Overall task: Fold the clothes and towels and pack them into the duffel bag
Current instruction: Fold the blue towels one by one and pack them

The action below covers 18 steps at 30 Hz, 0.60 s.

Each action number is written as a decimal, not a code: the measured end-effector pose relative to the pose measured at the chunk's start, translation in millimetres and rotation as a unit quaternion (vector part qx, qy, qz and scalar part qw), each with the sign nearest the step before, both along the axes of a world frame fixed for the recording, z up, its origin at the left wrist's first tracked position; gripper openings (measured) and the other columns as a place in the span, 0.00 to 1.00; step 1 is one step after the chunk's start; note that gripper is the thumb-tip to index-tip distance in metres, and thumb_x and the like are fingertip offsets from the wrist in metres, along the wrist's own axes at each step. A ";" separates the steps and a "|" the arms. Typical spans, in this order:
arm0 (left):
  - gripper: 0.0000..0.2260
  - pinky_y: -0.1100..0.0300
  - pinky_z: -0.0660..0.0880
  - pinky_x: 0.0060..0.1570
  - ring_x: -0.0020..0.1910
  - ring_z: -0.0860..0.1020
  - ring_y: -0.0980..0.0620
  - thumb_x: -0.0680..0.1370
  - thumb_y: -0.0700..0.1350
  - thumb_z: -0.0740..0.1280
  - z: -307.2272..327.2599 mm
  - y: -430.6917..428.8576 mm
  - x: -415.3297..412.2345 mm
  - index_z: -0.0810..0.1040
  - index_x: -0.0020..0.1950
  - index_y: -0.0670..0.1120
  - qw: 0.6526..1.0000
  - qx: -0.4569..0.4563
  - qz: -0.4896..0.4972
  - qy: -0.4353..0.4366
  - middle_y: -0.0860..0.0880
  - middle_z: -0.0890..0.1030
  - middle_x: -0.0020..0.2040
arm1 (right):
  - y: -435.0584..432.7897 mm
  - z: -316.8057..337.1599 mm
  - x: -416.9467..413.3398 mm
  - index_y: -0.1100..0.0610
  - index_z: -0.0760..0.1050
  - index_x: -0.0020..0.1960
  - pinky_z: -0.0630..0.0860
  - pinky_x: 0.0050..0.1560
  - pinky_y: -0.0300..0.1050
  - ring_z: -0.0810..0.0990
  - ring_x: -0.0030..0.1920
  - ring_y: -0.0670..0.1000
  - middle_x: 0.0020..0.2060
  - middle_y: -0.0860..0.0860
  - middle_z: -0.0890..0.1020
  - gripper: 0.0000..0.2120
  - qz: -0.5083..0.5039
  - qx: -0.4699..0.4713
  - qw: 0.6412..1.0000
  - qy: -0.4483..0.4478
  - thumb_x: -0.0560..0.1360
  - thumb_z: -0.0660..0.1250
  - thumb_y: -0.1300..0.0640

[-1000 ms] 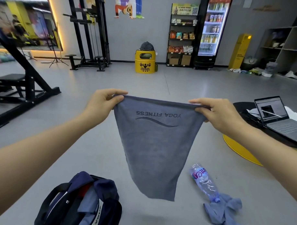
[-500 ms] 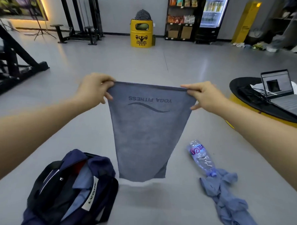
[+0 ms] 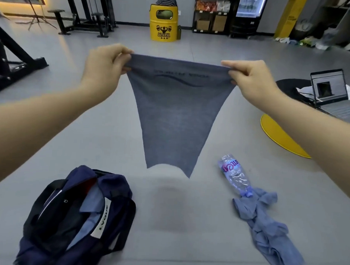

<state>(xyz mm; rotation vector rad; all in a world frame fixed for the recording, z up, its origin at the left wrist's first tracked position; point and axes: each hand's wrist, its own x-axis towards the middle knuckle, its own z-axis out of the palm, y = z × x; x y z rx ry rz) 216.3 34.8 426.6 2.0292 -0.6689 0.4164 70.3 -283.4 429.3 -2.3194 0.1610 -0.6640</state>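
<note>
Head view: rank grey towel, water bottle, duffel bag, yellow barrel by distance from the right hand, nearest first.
1. grey towel: top corner pinched by the right hand.
2. water bottle: below, right side.
3. duffel bag: lower left.
4. yellow barrel: far back.

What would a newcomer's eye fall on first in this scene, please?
The grey towel hangs mid-frame, its top corners pinched by the left hand and right hand. Lower left, an open navy duffel bag sits on the floor; lower right, a crumpled blue shirt lies by a plastic bottle.
</note>
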 end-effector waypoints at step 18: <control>0.18 0.70 0.74 0.48 0.47 0.81 0.69 0.78 0.61 0.56 -355.9 138.8 -181.5 0.82 0.58 0.59 0.906 0.316 -0.161 0.231 0.68 0.83 0.47 | 92.5 -353.2 -203.2 0.30 0.78 0.57 0.76 0.58 0.36 0.80 0.54 0.32 0.49 0.28 0.82 0.16 0.059 0.099 0.926 0.359 0.80 0.68 0.53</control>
